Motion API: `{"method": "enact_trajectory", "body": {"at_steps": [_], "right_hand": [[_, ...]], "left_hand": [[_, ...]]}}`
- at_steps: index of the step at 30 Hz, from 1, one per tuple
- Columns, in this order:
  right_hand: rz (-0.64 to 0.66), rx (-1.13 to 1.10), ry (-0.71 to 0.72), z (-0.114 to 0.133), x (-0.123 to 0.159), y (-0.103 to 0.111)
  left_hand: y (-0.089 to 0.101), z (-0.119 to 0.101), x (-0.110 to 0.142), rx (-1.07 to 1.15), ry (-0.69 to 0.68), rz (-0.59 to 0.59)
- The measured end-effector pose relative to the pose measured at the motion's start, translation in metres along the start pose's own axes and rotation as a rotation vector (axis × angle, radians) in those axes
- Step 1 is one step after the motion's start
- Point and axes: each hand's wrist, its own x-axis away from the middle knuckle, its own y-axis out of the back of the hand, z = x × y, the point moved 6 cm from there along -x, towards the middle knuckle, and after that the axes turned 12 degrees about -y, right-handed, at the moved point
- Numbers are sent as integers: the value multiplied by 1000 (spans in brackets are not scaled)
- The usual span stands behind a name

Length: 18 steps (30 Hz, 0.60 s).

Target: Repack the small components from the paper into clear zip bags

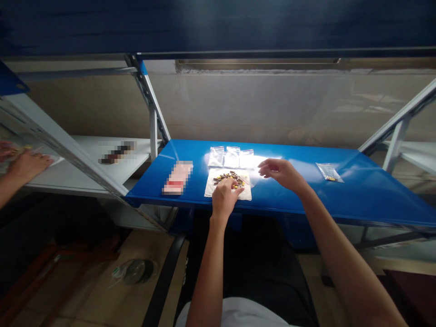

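Pile, small dark-&-yellow pcs point(225, 175): on flat white sheet point(208, 190), glossy blue surface point(269, 196). L hand point(224, 196): fingers bent at pile, grip unclear. R hand point(279, 172): half-curled, contents can't tell. Advisable: light pinch, few pcs per pick, kept over sheet.

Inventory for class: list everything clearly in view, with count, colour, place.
Overhead panel: one, blue, top
Wall: one, grey, behind
Shelf posts: several, grey, both sides
Side shelves: two, white, left and right
Tabletop: one, blue, centre
Sheet: one, off-white, on tabletop
Small pieces: uncounted pile, dark and yellow, on sheet
Plastic bags: at least four, clear, three behind sheet, one right
Pixelated items: two, pinkish on tabletop, dark on left shelf
Container: one, clear, lower left
Armrest: one, black, lower left
Co-worker's hand: one, far left
Shirt: one, white, bottom
Left hand: one, at pieces
Right hand: one, right of sheet
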Motion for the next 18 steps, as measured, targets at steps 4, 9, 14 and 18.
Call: {"method": "enact_trajectory", "body": {"at_steps": [4, 9, 14, 18], "right_hand": [[-183, -443, -201, -34, 15, 0], [-353, -852, -325, -51, 46, -44], [-222, -798, -348, -40, 58, -77], [-228, -554, -286, -34, 49, -62]], "left_hand": [[11, -5, -4, 90, -33, -100], [7, -17, -7, 305, 70, -186], [-15, -16, -8, 574, 247, -179], [-12, -7, -27, 589, 235, -105]]}}
